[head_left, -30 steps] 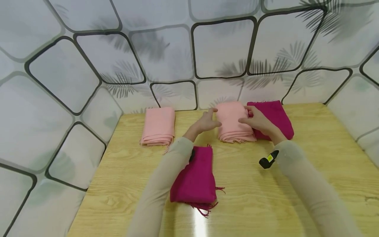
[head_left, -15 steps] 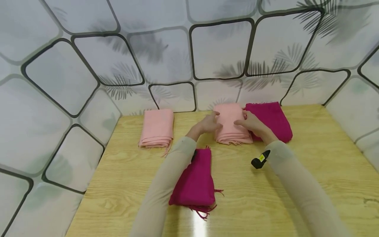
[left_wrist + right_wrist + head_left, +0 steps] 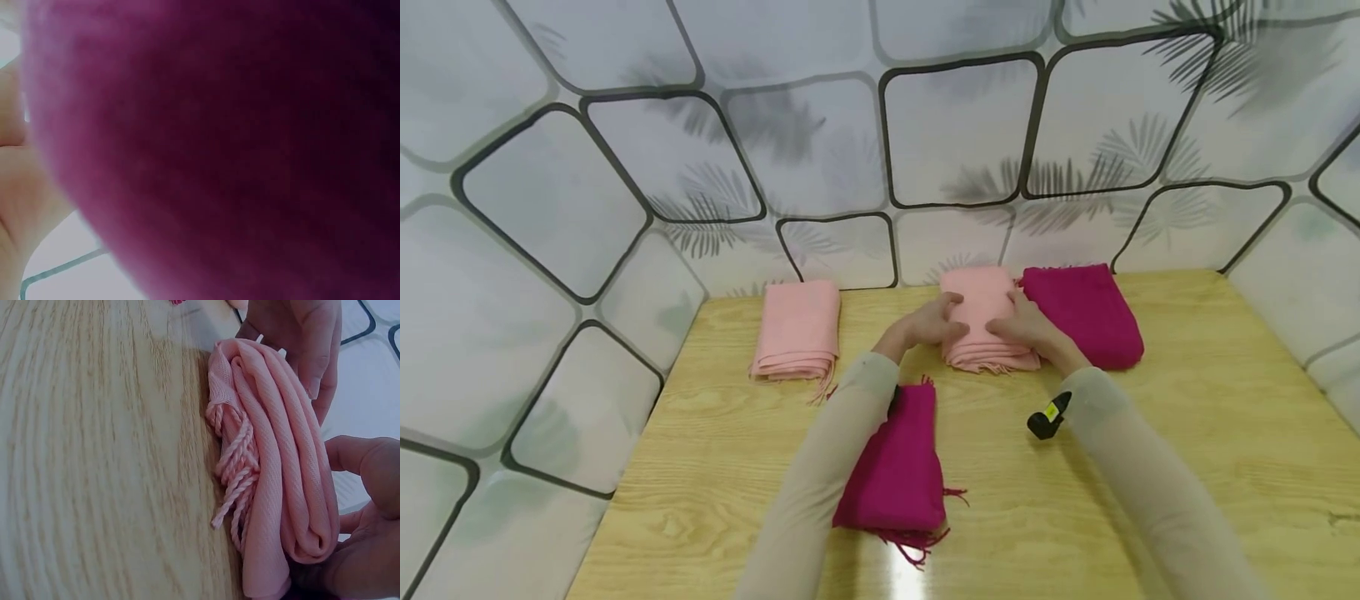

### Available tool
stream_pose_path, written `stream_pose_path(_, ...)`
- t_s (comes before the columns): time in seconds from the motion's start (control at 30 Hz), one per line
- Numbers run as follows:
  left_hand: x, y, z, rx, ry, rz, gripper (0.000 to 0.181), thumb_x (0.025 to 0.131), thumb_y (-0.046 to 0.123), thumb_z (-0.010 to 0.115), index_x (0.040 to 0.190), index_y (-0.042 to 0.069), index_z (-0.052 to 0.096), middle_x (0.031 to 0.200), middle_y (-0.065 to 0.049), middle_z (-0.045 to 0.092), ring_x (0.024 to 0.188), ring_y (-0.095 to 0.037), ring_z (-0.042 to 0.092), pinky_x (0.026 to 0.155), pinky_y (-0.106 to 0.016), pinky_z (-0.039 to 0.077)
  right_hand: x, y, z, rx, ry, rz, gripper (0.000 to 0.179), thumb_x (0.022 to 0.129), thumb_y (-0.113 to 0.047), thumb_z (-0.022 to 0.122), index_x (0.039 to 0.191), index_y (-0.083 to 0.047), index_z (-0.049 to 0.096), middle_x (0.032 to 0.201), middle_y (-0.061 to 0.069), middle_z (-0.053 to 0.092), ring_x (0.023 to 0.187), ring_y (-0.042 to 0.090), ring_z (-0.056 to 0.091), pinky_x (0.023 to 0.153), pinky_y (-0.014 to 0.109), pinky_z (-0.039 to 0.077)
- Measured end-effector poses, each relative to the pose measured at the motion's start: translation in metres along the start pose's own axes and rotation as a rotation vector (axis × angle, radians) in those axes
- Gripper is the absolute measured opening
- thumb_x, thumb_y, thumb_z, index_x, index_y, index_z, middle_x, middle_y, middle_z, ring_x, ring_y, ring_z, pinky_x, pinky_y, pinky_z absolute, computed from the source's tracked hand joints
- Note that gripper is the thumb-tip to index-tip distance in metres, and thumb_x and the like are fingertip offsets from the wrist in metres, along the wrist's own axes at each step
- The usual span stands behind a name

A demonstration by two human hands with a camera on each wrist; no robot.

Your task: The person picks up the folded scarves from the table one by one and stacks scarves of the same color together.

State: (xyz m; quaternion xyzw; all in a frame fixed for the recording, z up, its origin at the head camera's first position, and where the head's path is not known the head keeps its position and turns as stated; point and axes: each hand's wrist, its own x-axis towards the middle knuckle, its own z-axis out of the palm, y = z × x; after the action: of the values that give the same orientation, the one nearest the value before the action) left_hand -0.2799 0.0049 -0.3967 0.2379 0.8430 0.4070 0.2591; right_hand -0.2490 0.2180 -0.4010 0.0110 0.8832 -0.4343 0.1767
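At the back of the table lies a folded pink scarf point(image 3: 981, 304), with a hand at each side. My left hand point(image 3: 927, 322) holds its left side, and my right hand point(image 3: 1028, 325) grips its right side with the thumb over the top. In the right wrist view, the scarf's stacked folds and twisted fringe point(image 3: 237, 462) show; some right fingertips are hidden behind it. A folded magenta scarf point(image 3: 898, 467) lies under my left forearm, and its blurred cloth point(image 3: 206, 137) fills most of the left wrist view. Beyond my right hand is another magenta scarf point(image 3: 1082, 312).
A second folded pink scarf point(image 3: 797, 329) lies at the back left of the wooden table point(image 3: 700, 492). Patterned walls point(image 3: 962, 133) rise behind and at both sides. A black wrist device point(image 3: 1048, 415) is on the right sleeve.
Both hands have closed in on the pink scarf from its sides, the right moving left and the left slightly right. The thumbs now lie nearer each other. The other scarves stay put.
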Motion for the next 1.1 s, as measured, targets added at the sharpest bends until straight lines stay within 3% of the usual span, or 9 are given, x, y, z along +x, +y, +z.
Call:
stream_pose_path(0.33,0.008,-0.007,-0.004,-0.175,-0.001,0.031,0.062,0.099,0.017,0.058,0.152,0.008,0.028,0.154,-0.021,0.032,0.141,-0.026,0.034,0.115,-0.037,0.031,0.000,-0.003,-0.001,0.063,-0.015,0.008,0.092,0.095,-0.025,0.060,0.158,-0.002,-0.003,0.164,0.022,0.003,0.150,0.038,0.010,0.119,0.054,0.017)
stream_pose_path(0.53,0.010,-0.002,-0.002,-0.238,0.008,-0.009,0.065,0.097,0.020,0.062,0.153,0.013,0.029,0.156,-0.017,0.031,0.142,-0.025,0.033,0.114,-0.036,0.032,0.001,-0.001,-0.002,0.129,-0.035,-0.014,0.089,0.095,-0.020,0.060,0.158,0.001,0.000,0.164,0.023,0.003,0.150,0.036,0.009,0.119,0.054,0.016)
stream_pose_path(0.67,0.014,-0.001,0.003,-0.267,0.054,-0.045,0.065,0.095,0.019,0.066,0.151,0.014,0.033,0.156,-0.015,0.032,0.141,-0.023,0.035,0.113,-0.034,0.034,-0.001,-0.002,-0.002,0.206,-0.054,-0.007,0.088,0.095,-0.016,0.060,0.158,0.001,0.002,0.164,0.023,0.005,0.150,0.036,0.011,0.119,0.052,0.017)
stream_pose_path(0.77,0.016,0.001,0.009,-0.311,0.107,-0.076,0.063,0.093,0.016,0.067,0.148,0.012,0.037,0.152,-0.017,0.036,0.131,-0.022,0.044,0.106,-0.031,0.040,-0.002,-0.002,-0.002,0.247,-0.054,0.001,0.087,0.094,-0.014,0.059,0.158,0.002,0.003,0.164,0.024,0.005,0.150,0.037,0.010,0.119,0.052,0.018)
stream_pose_path(0.9,0.017,0.003,0.013,-0.367,0.148,-0.126,0.059,0.092,0.014,0.065,0.146,0.012,0.040,0.149,-0.018,0.038,0.115,-0.021,0.051,0.093,-0.027,0.045,-0.002,0.000,-0.001,0.185,-0.047,0.001,0.083,0.095,-0.018,0.059,0.158,0.002,0.007,0.163,0.026,0.007,0.150,0.038,0.010,0.118,0.053,0.018)
stream_pose_path(1.1,0.019,0.003,0.013,-0.494,0.170,-0.187,0.057,0.092,0.011,0.060,0.146,0.010,0.041,0.149,-0.016,0.037,0.110,-0.021,0.052,0.086,-0.025,0.046,-0.002,0.002,0.003,-0.092,-0.004,-0.045,0.076,0.101,-0.039,0.050,0.158,-0.001,0.017,0.160,0.032,0.007,0.143,0.055,0.002,0.113,0.067,0.009)
